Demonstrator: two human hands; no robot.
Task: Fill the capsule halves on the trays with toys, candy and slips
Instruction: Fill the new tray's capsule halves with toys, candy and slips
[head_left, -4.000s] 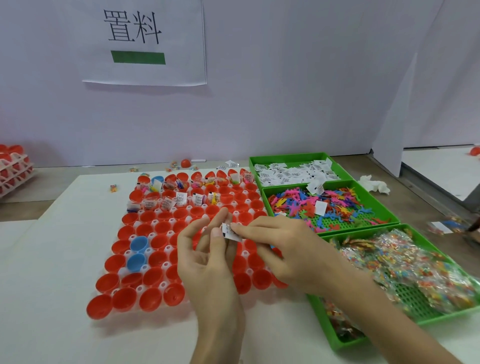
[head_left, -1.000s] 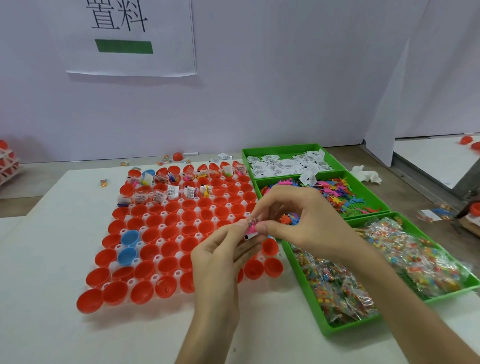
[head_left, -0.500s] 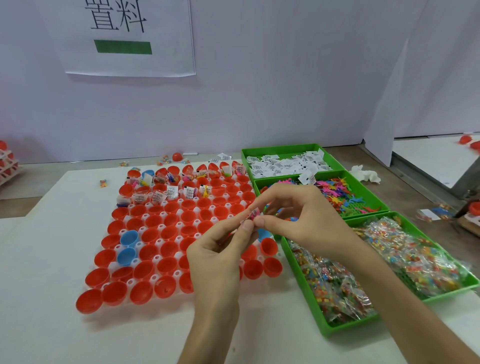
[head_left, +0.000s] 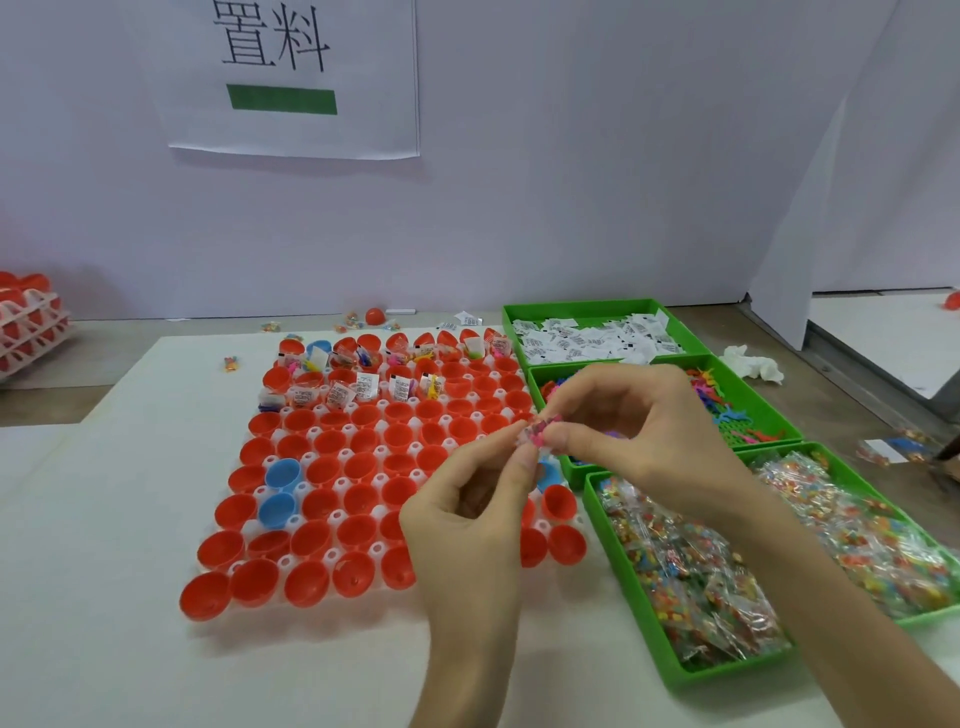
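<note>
A white tray (head_left: 270, 525) of red capsule halves, a few of them blue (head_left: 283, 475), lies on the white table. The two far rows hold slips, toys and candy; the nearer halves (head_left: 363, 465) look empty. My left hand (head_left: 467, 525) and my right hand (head_left: 634, 431) meet above the tray's right edge. Together they pinch a small bundle (head_left: 537, 433) with a pink toy and clear wrapping between their fingertips.
Three green bins line the right side: white slips (head_left: 592, 335) at the back, coloured plastic toys (head_left: 727, 405) in the middle, bagged candy (head_left: 727, 561) nearest. Stacked trays of red halves (head_left: 26, 322) sit at far left. Loose candy and a red half (head_left: 375, 315) lie behind the tray.
Four seconds ago both hands pinched a white slip over the tray's middle. They have shifted right toward the bins and now pinch a small pink toy bundle, raised slightly in the last second.
</note>
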